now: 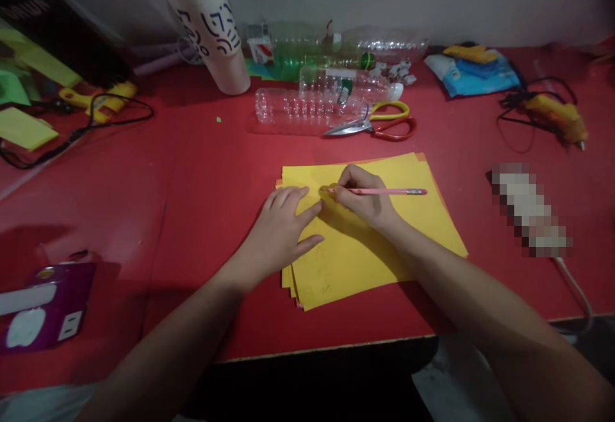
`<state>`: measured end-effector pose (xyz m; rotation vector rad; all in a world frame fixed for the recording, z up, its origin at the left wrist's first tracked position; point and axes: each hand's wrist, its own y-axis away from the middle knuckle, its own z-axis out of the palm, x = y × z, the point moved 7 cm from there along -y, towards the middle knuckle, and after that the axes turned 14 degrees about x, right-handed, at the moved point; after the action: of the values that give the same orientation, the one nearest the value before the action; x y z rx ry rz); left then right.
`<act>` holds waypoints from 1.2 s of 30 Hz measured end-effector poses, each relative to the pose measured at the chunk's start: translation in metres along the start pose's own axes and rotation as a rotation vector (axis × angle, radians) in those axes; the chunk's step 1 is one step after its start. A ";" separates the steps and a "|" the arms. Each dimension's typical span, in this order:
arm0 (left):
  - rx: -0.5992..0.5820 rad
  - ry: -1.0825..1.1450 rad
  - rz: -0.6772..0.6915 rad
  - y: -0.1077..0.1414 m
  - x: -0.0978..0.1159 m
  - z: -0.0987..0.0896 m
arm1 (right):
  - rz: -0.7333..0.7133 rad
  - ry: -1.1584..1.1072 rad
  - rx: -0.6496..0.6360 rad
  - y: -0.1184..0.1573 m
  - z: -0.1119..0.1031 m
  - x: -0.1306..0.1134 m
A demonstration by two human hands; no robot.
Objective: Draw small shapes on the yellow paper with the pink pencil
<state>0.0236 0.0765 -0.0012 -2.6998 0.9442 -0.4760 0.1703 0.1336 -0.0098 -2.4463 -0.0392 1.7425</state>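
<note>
A stack of yellow paper [355,255] lies on the red table, with orange sheets showing at its edges. My left hand [288,227] rests on the left part of the stack, fingers spread, holding nothing. My right hand [368,198] is closed round a pink pencil [396,191] with an eraser at its right end. The pencil's other end points left, close to the upper left part of the top sheet, by a small round shape that I cannot make out clearly. Faint pencil marks show near the lower left of the sheet.
Behind the paper lie scissors [369,127], clear plastic bottles [307,107] and a white tumbler [223,44]. A glue gun [555,118] and blue packet [473,76] are right. A purple box [48,307] sits left; the red table's [269,339] front edge is near.
</note>
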 end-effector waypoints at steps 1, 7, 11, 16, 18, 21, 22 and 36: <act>0.000 0.000 -0.001 0.000 0.000 0.000 | -0.009 0.003 -0.002 0.000 0.000 0.000; 0.006 0.006 -0.004 0.001 -0.001 0.001 | -0.086 0.000 0.006 -0.002 -0.001 -0.002; 0.008 0.005 -0.008 0.001 -0.001 0.001 | -0.100 0.002 -0.011 -0.002 -0.001 -0.003; 0.012 0.000 -0.002 0.001 0.000 0.000 | -0.094 0.018 -0.031 -0.001 -0.001 -0.003; 0.010 -0.005 0.003 0.000 0.000 0.000 | -0.097 0.015 -0.031 -0.001 -0.001 -0.003; 0.007 -0.012 0.002 0.000 -0.001 0.000 | -0.098 0.011 -0.027 -0.001 -0.002 -0.004; 0.005 -0.014 0.001 0.000 -0.001 0.000 | -0.097 0.011 -0.027 -0.001 -0.002 -0.004; 0.001 -0.019 -0.013 0.001 -0.001 0.002 | -0.069 0.019 -0.026 0.000 -0.001 -0.002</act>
<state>0.0232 0.0767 -0.0031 -2.7058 0.9217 -0.4522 0.1701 0.1333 -0.0074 -2.4480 -0.1435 1.7003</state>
